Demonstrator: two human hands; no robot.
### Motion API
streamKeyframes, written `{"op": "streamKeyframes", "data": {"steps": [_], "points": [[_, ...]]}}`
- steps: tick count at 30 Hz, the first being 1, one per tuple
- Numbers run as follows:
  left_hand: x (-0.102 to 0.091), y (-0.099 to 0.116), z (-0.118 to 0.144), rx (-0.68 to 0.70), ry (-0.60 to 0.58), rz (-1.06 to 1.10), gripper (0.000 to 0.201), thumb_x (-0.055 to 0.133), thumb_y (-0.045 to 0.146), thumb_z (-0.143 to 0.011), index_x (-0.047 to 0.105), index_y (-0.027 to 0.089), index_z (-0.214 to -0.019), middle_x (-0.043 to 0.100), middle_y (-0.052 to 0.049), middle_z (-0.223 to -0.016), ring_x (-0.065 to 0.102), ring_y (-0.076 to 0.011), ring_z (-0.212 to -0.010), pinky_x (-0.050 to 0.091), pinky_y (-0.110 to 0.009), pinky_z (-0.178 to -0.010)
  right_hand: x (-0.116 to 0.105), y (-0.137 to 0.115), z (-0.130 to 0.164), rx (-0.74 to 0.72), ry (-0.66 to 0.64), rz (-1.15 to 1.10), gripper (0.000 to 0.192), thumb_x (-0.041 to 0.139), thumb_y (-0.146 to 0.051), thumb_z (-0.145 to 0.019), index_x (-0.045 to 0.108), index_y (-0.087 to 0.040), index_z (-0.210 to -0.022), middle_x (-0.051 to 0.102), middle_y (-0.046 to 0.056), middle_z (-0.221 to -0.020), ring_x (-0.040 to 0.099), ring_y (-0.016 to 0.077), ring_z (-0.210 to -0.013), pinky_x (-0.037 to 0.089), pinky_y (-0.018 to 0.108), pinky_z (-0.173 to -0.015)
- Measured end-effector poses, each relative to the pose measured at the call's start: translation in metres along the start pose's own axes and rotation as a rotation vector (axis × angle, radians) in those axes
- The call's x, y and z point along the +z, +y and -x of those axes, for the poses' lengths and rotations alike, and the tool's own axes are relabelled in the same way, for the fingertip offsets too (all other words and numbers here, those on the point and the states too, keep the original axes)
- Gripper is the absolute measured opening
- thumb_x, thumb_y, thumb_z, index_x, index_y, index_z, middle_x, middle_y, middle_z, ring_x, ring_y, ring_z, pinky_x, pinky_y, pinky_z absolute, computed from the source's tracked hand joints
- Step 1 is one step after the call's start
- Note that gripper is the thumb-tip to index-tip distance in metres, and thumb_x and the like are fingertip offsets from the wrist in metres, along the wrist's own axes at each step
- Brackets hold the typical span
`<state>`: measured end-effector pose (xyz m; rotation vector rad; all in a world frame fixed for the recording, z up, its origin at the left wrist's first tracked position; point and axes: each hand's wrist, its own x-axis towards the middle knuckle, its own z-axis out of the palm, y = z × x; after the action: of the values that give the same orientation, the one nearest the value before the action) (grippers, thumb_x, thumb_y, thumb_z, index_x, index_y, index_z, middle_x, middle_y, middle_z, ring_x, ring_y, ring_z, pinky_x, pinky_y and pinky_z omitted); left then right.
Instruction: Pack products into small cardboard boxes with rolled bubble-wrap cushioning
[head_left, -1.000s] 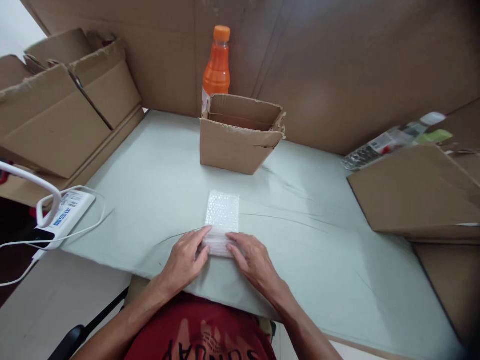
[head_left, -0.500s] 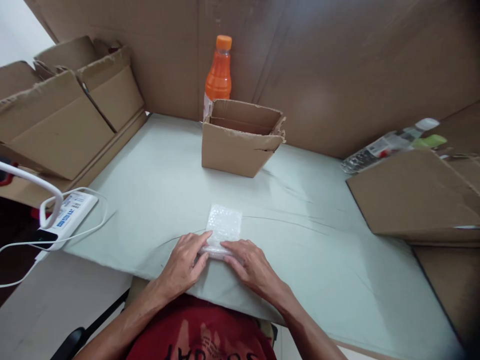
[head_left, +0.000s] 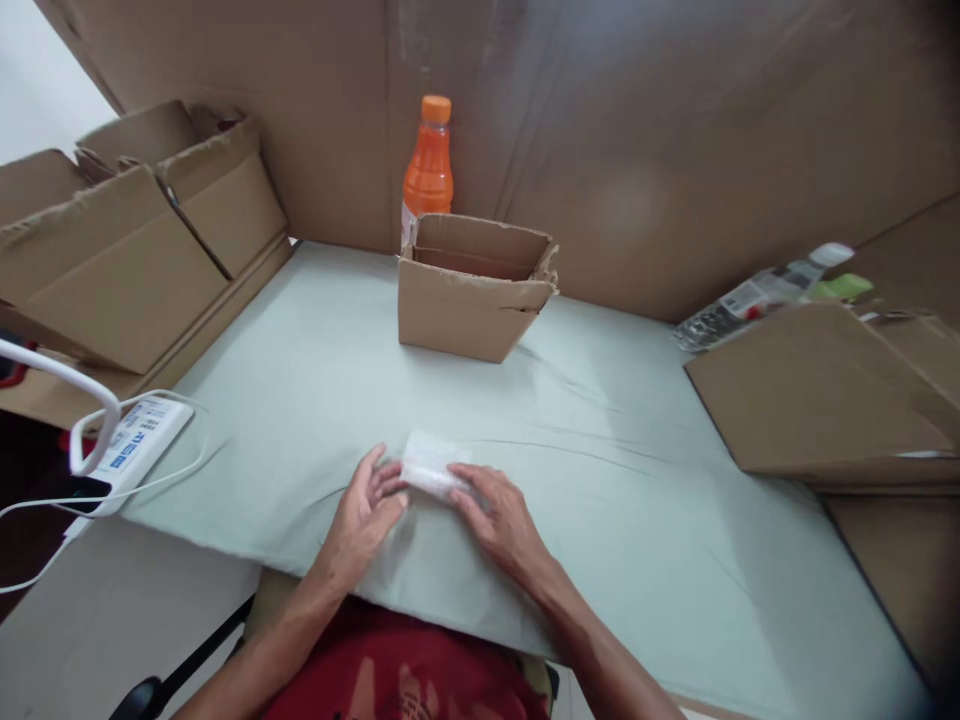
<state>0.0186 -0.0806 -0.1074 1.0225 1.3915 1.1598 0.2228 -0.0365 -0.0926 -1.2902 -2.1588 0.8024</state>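
Note:
A small folded piece of clear bubble wrap lies near the front of the table, between my two hands. On its right end, my right hand grips it, fingers on top and thumb at the near side. To its left, my left hand has its fingers apart, with the fingertips close to the left edge of the wrap; whether they touch it is unclear. Whether anything is inside the bubble wrap cannot be made out.
An open cardboard box stands ahead, an orange bottle behind it. Larger cartons line the left; a power strip with white cables sits at the left edge. On the right, a clear bottle leans by another carton.
The flat part of the bubble wrap has been rolled up into a shorter bundle. My left hand has loosened and spread its fingers, while my right hand stays on it. The view has shifted slightly.

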Motion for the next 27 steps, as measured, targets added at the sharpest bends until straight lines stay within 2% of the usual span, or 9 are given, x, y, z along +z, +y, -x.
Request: {"op": "streamKeyframes", "data": {"steps": [4,8,12,15,19,21,23,25,27], "points": [[0.011,0.004,0.004,-0.069,-0.064,0.116,0.066,0.055,0.029,-0.090,0.028,0.015,-0.149,0.070,-0.010,-0.107,0.070,-0.0184,-0.089,0.058,-0.032,-0.081,-0.012,-0.004,0.012,0.036,-0.046,-0.179,0.029,0.061,-0.035,-0.092,0.069,-0.024,-0.118,0.071,0.009,-0.123,0.065,0.0265,-0.113,0.051,0.043,-0.097],[0.025,0.012,-0.002,0.006,-0.144,0.013,0.069,0.054,0.023,-0.088,0.029,0.017,-0.151,0.068,-0.005,-0.101,0.068,-0.0158,-0.086,0.058,-0.030,-0.080,-0.027,0.003,0.011,0.076,-0.045,-0.273,0.066,0.074,-0.047,-0.081,0.055,-0.022,-0.139,0.064,0.013,-0.135,0.063,0.0286,-0.117,0.052,0.043,-0.097],[0.027,0.027,-0.018,0.253,-0.195,-0.293,0.054,0.058,0.024,-0.088,0.046,0.019,-0.141,0.068,-0.009,-0.113,0.068,-0.0199,-0.099,0.057,-0.035,-0.090,-0.034,0.014,0.007,0.126,-0.097,-0.328,0.028,0.065,-0.041,-0.089,0.072,-0.021,-0.105,0.076,0.006,-0.098,0.068,0.0215,-0.086,0.054,0.034,-0.083],[0.020,0.064,-0.053,0.624,-0.018,-0.550,0.047,0.059,0.026,-0.092,0.049,0.021,-0.138,0.066,-0.011,-0.122,0.064,-0.0234,-0.110,0.054,-0.042,-0.097,-0.037,0.024,0.008,0.235,0.055,-0.476,0.026,0.061,-0.042,-0.090,0.071,-0.019,-0.095,0.074,0.005,-0.088,0.067,0.0207,-0.081,0.053,0.031,-0.075],[0.020,0.130,-0.132,1.054,0.181,-0.857,0.049,0.054,0.013,-0.091,0.049,0.018,-0.139,0.058,-0.014,-0.138,0.047,-0.0297,-0.138,0.040,-0.052,-0.113,-0.038,0.035,0.011,0.323,0.161,-0.640,0.032,0.065,-0.049,-0.088,0.069,-0.018,-0.089,0.071,0.006,-0.082,0.065,0.0202,-0.076,0.052,0.029,-0.068],[0.027,0.152,-0.173,1.093,0.182,-0.969,0.051,0.053,0.009,-0.086,0.051,0.014,-0.136,0.060,-0.014,-0.136,0.045,-0.0309,-0.139,0.038,-0.053,-0.114,-0.037,0.036,0.011,0.304,0.154,-0.611,0.032,0.065,-0.050,-0.087,0.070,-0.018,-0.087,0.070,0.006,-0.081,0.064,0.0201,-0.075,0.052,0.029,-0.068],[0.033,0.161,-0.202,1.075,0.167,-1.035,0.040,0.051,0.006,-0.081,0.061,0.014,-0.118,0.070,-0.010,-0.112,0.060,-0.0281,-0.119,0.043,-0.052,-0.109,-0.038,0.037,0.012,0.277,0.148,-0.543,0.031,0.065,-0.049,-0.087,0.070,-0.019,-0.085,0.070,0.005,-0.080,0.064,0.0202,-0.074,0.052,0.029,-0.068],[0.036,0.158,-0.211,1.090,0.139,-1.043,0.028,0.049,0.004,-0.078,0.065,0.017,-0.097,0.070,-0.006,-0.089,0.065,-0.0238,-0.095,0.047,-0.049,-0.105,-0.044,0.039,0.015,0.261,0.169,-0.491,0.030,0.065,-0.048,-0.087,0.071,-0.019,-0.085,0.071,0.005,-0.080,0.065,0.0205,-0.074,0.053,0.029,-0.068],[0.031,0.151,-0.198,1.151,0.102,-1.020,0.024,0.047,0.003,-0.079,0.064,0.018,-0.087,0.068,-0.004,-0.081,0.063,-0.0216,-0.086,0.049,-0.047,-0.103,-0.057,0.042,0.020,0.253,0.216,-0.484,0.029,0.066,-0.048,-0.087,0.073,-0.020,-0.086,0.072,0.005,-0.080,0.067,0.0211,-0.073,0.054,0.029,-0.067]]}}
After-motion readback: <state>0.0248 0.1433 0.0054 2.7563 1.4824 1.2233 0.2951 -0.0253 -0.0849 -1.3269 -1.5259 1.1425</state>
